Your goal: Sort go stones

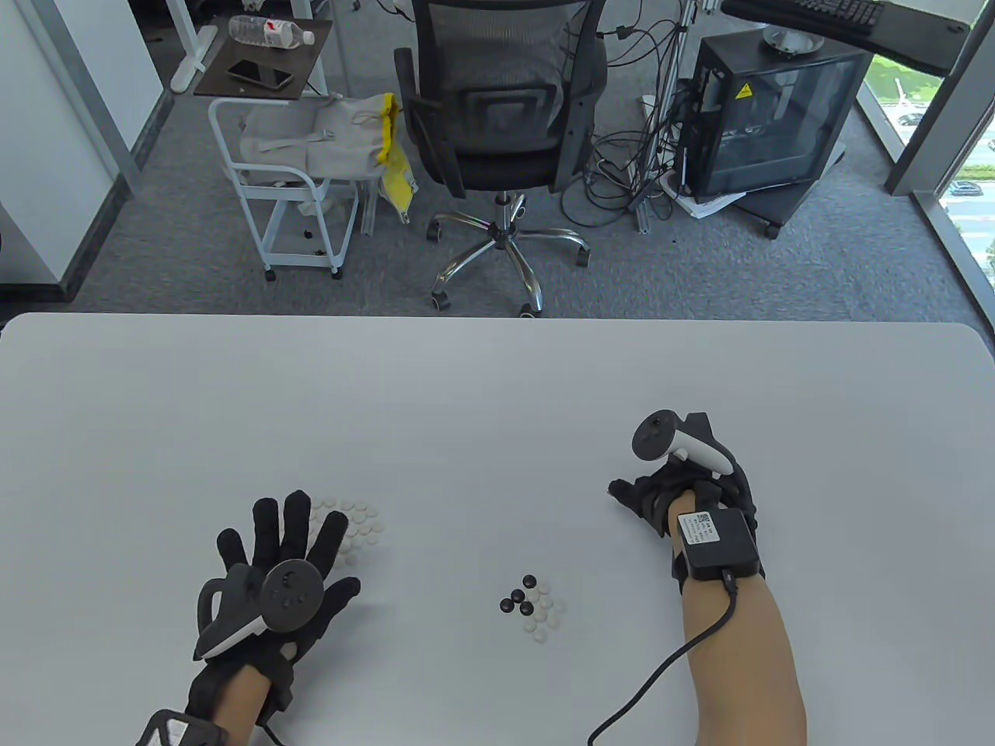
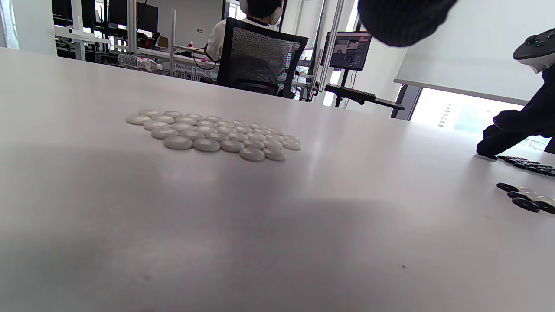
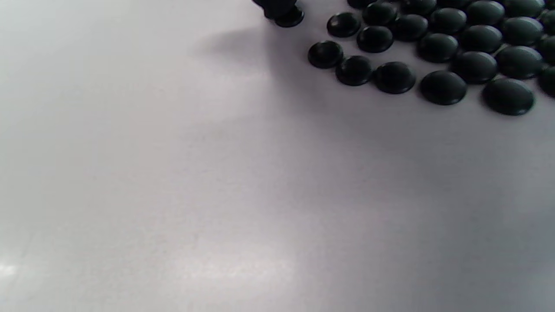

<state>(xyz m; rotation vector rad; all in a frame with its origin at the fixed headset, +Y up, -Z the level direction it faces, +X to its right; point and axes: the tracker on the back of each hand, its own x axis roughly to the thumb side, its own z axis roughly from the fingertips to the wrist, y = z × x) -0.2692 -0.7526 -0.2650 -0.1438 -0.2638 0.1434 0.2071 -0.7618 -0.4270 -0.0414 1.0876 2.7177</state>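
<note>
On the table [image 1: 482, 388], left hand [image 1: 284, 559] lies spread over white stones [image 1: 357, 528]; right hand [image 1: 661, 497] curled, grip unclear.

Yellow triangular warning sign [image 1: 744, 91] on front of black computer case [image 1: 769, 116] on floor; symbol inside too small to tell. White label with small code square [image 1: 702, 526] on black box [image 1: 720, 544] strapped to right wrist; print illegible. Red label [image 1: 269, 29] on water bottle [image 1: 271, 31]; wording unreadable.

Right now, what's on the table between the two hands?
A small mixed heap of black and white stones, seen from the table view; otherwise bare table.
</note>
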